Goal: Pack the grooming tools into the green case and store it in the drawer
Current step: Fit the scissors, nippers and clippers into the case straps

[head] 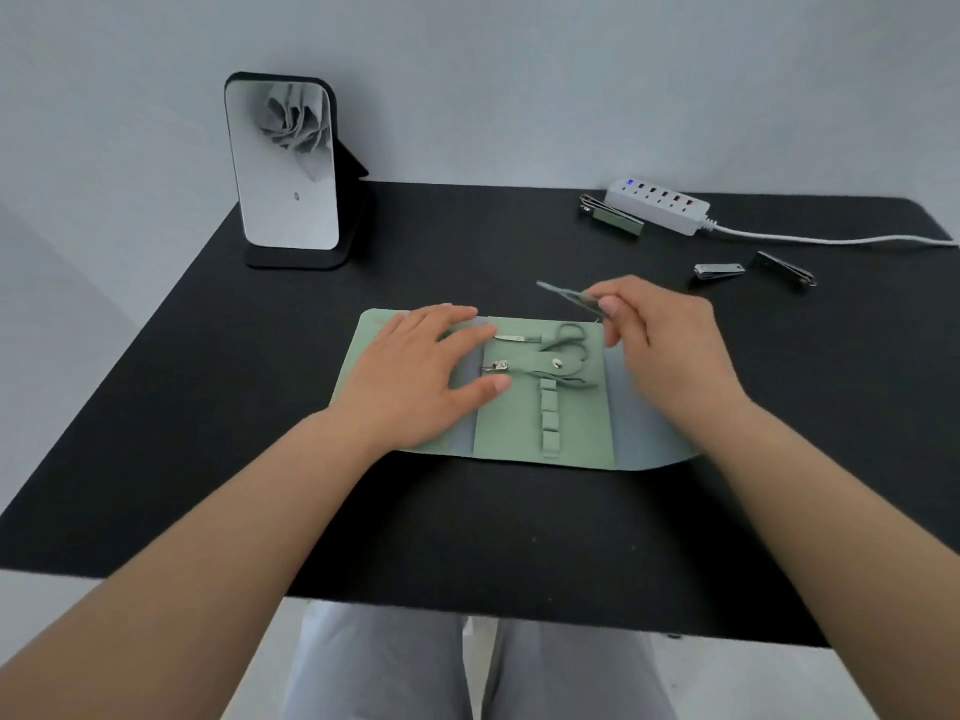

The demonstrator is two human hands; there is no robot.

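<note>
At frame centre, the left hand (426, 371) lies flat on the open green case (511, 423) to steady it on the counter (208, 407), while the right hand (660, 340) pinches a slim tool (563, 294) above it, apparently for slotting in.

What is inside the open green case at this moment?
Strapped inside the green case are scissors, a small metal tool and a clipper-like piece. Lower loops look empty. The left hand covers the left panel, hiding anything there.
</note>
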